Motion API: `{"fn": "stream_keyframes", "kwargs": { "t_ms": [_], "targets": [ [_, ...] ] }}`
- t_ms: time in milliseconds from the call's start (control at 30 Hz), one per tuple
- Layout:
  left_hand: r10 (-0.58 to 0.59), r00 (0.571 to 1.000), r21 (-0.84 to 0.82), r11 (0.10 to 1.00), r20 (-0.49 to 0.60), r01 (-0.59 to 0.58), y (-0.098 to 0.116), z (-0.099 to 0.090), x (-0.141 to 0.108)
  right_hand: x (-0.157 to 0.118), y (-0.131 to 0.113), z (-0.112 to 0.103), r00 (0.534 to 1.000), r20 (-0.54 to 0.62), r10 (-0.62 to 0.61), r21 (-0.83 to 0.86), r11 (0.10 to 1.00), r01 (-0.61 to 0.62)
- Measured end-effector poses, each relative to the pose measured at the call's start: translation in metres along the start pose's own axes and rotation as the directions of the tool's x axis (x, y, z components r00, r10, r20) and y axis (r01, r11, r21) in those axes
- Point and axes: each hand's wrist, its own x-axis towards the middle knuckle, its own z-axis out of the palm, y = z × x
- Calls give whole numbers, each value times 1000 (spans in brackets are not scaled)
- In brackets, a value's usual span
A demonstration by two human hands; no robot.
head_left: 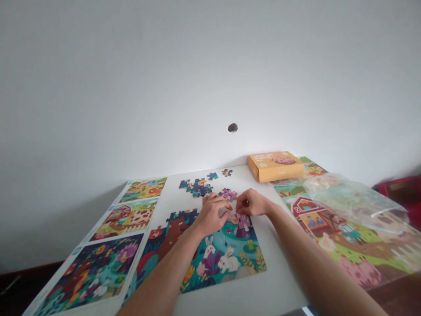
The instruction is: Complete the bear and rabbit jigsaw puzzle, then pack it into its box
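Note:
A partly assembled jigsaw puzzle with white rabbits and a brown bear lies in front of me, partly covered by my left forearm. My left hand rests over its upper edge, fingers stretched to the right and thumb apart, holding nothing visible. At the upper right corner, my right hand pinches downward, its fingertips on a purple puzzle piece. Just beyond both hands lies a loose pink-purple piece. Farther back are a joined dark blue cluster and several loose pieces.
On the left lies a sheet with three printed pictures. An orange puzzle box stands at the back right by the wall. A farm picture sheet is on the right, with a clear plastic bag on it. The wall has a hole.

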Motion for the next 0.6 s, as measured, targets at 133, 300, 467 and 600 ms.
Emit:
{"fn": "stream_keyframes", "kwargs": {
  "t_ms": [133,300,467,600],
  "targets": [
    [-14,1000,21,1000,-13,14,-1,2,1,1,0,1,1000,3,2,-6,1000,-2],
    [-301,923,144,929,-241,341,-9,0,3,7,5,3,962,-264,70,-46,995,-85],
    [-524,779,248,749,-345,614,-17,-1,2,13,13,4,811,-550,201,-44,962,-269],
    [-526,805,307,746,-274,592,-15,3,2,15,18,7,760,-599,253,-17,944,-328]
  ]
}}
